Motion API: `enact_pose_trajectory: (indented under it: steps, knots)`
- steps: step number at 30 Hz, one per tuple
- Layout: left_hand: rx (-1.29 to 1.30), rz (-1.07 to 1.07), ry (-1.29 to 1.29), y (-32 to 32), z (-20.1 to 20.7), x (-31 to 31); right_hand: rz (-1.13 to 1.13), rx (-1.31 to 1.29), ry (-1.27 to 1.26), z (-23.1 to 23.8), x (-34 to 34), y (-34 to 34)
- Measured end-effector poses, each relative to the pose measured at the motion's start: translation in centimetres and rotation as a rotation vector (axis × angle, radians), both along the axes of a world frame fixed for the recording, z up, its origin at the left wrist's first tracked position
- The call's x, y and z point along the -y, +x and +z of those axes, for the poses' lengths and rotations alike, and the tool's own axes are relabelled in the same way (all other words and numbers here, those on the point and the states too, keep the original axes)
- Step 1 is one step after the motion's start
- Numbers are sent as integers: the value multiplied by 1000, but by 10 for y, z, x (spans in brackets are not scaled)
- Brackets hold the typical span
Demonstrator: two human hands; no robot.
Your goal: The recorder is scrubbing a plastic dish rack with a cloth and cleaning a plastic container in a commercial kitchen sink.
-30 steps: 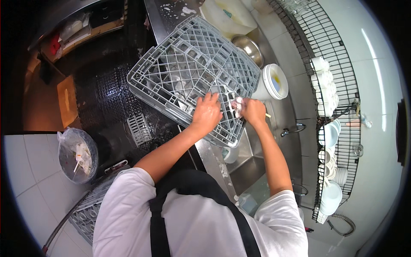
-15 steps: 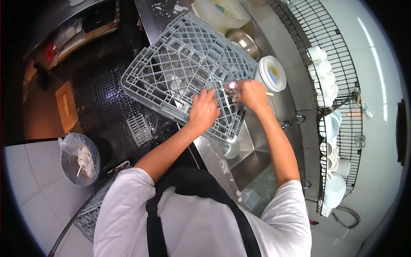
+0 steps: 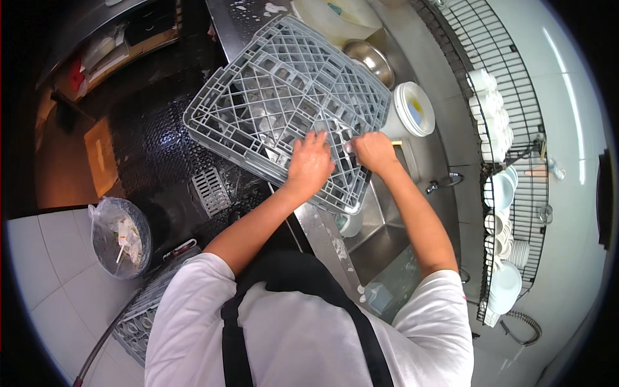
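Observation:
A grey plastic dish rack (image 3: pixel 284 122) with an open lattice lies tilted across the steel counter and the sink's edge. My left hand (image 3: pixel 311 162) rests on its near part, fingers apart and stretched over the lattice. Just right of it, my right hand (image 3: pixel 374 153) is closed low over the rack's right side. A small pale bit shows at its fingertips, but what it grips is hidden. Clear and whitish pieces show through the lattice; their kind cannot be made out. A short yellowish strip (image 3: pixel 396 143) shows beside my right wrist.
White tubs (image 3: pixel 414 109) and a steel bowl (image 3: pixel 369 61) stand beyond the rack. To the right are the sink (image 3: pixel 387 248), a tap (image 3: pixel 445 183) and a wire wall shelf (image 3: pixel 480 193) with white dishes. A lined bin (image 3: pixel 121 240) stands on the left, beside the dark floor mat (image 3: pixel 158 142).
My right hand has moved down and slightly left, closer to the lattice; the clear, white-tipped thing seen at its fingers before is now mostly hidden. My left hand stays on the rack.

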State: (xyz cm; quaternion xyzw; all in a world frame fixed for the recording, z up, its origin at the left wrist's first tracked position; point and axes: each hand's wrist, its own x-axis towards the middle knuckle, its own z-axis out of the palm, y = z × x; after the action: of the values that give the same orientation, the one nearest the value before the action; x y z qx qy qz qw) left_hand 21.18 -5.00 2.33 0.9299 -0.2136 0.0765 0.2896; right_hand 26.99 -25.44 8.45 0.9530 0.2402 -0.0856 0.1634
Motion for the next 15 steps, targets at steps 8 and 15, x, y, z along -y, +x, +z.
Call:
enact_pose_trajectory:
  steps: [8, 15]
  knots:
    - [105, 31, -3, 0, -1, 2, -203, -45, 79, 34, -1, -29]
    - [11, 5, 5, -2, -2, -2, -197, -79, 58, 43, -7, -30]
